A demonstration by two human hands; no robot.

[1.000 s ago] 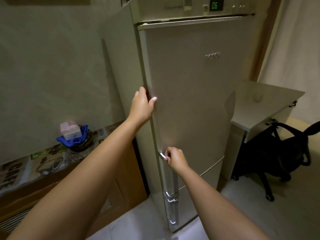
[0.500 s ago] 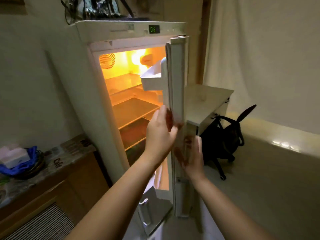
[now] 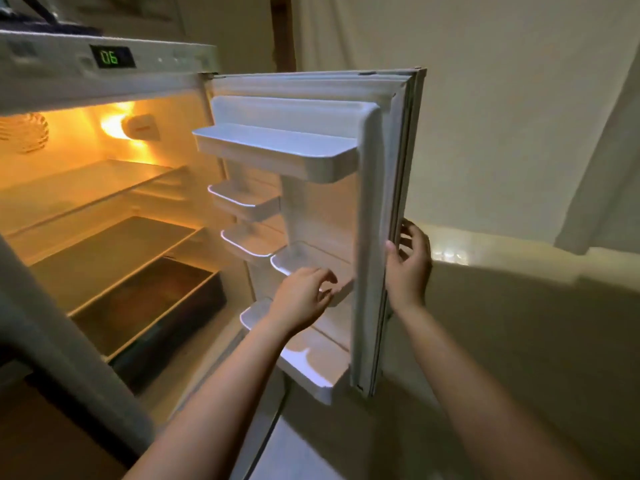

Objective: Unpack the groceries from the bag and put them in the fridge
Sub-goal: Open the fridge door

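The tall white fridge (image 3: 104, 74) stands open, and a warm orange lamp (image 3: 117, 128) lights its inside. A green display (image 3: 111, 57) on the top panel reads "06". Inside there are bare glass shelves (image 3: 114, 244) and below them a dark drawer (image 3: 156, 306). The white fridge door (image 3: 374, 202) is swung wide to the right and shows several white plastic door trays (image 3: 277, 147). The left hand (image 3: 301, 299) reaches to one of the lower trays with loosely bent fingers; contact is not clear. The right hand (image 3: 410, 268) is at the outer edge of the door, with fingers spread and relaxed against the seal. A pale curtain (image 3: 519, 116) hangs behind.
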